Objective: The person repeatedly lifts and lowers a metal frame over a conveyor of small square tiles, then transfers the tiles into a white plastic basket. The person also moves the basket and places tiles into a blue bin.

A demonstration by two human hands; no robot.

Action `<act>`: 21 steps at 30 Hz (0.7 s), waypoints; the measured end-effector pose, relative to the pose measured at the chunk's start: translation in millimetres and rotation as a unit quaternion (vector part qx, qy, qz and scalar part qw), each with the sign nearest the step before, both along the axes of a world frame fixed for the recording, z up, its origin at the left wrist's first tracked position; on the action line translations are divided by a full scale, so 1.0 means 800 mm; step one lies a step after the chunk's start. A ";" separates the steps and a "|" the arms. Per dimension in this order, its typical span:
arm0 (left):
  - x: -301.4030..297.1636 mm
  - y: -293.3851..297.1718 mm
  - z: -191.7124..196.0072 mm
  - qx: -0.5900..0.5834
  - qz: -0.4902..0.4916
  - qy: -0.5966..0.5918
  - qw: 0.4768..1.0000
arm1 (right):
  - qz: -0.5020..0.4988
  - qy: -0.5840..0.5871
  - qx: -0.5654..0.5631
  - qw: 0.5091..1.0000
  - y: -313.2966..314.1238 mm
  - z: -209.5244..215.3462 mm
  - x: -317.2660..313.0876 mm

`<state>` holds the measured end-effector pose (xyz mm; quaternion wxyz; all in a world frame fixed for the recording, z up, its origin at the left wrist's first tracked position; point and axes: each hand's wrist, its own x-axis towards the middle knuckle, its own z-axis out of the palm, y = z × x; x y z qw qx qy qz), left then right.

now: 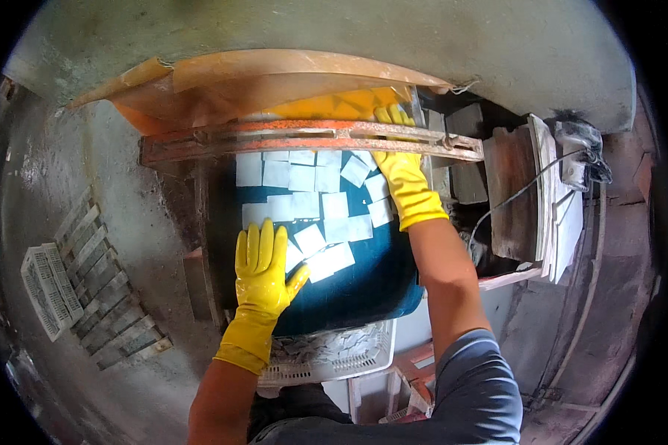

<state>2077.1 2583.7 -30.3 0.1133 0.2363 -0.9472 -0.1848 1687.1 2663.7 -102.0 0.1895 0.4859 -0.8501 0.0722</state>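
Observation:
Small white square tiles (302, 178) lie flat in loose rows on a dark green belt (378, 289). Some at the right and near side are turned askew. My left hand (263, 271), in a yellow rubber glove, rests with fingers stretched forward at the left near edge of the tiles. Its fingertips are at a tile, and the thumb points right. My right hand (402, 167), gloved alike, reaches along the belt's right side. The rusty orange bar crosses it, partly hiding the fingers; beyond the bar they look stretched out, with nothing visible in them.
A rusty orange bar (312, 137) spans the belt, with an orange sheet (274, 67) behind it. Below the belt's near end sits a white crate (378, 356) of pale broken pieces. Stacked boards (512, 193) and a cable stand right; a slatted pallet (119, 297) lies left.

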 end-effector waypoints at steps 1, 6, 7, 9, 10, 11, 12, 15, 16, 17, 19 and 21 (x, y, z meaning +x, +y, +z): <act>0.003 0.003 -0.002 0.000 -0.009 0.012 1.000 | -0.013 -0.020 0.040 0.999 0.001 -0.005 -0.007; -0.008 -0.019 -0.001 -0.017 -0.047 0.118 0.992 | 0.009 -0.021 0.116 0.993 -0.017 0.001 0.000; -0.029 -0.033 -0.001 -0.022 -0.068 0.153 0.986 | -0.029 -0.034 0.111 0.993 -0.014 -0.001 -0.005; -0.074 -0.075 -0.024 -0.026 -0.038 0.154 0.987 | -0.096 -0.065 0.110 0.987 -0.021 0.015 0.007; -0.100 -0.107 -0.023 -0.052 -0.016 0.128 0.990 | -0.128 -0.124 0.093 0.980 -0.029 0.033 0.016; -0.119 -0.137 -0.032 -0.087 0.007 0.060 0.994 | -0.135 -0.136 0.111 0.975 -0.036 0.045 0.014; -0.139 -0.159 -0.046 -0.119 0.029 -0.006 0.992 | -0.145 -0.147 0.132 0.970 -0.039 0.050 0.011; -0.181 -0.213 -0.060 0.109 -0.004 -0.100 0.989 | -0.134 -0.143 0.106 0.975 -0.047 0.029 0.002; -0.188 -0.229 -0.065 0.091 0.011 -0.129 0.987 | -0.122 -0.149 0.063 0.979 -0.053 0.023 -0.001; -0.197 -0.235 -0.062 0.055 0.026 -0.162 0.985 | -0.113 -0.155 0.016 0.981 -0.058 0.018 -0.006; -0.218 -0.243 -0.062 0.010 0.034 -0.191 0.981 | -0.075 -0.077 0.004 0.994 -0.046 0.002 -0.032; -0.226 -0.248 -0.062 -0.016 0.036 -0.198 0.979 | -0.035 -0.043 0.009 0.998 -0.044 0.007 -0.046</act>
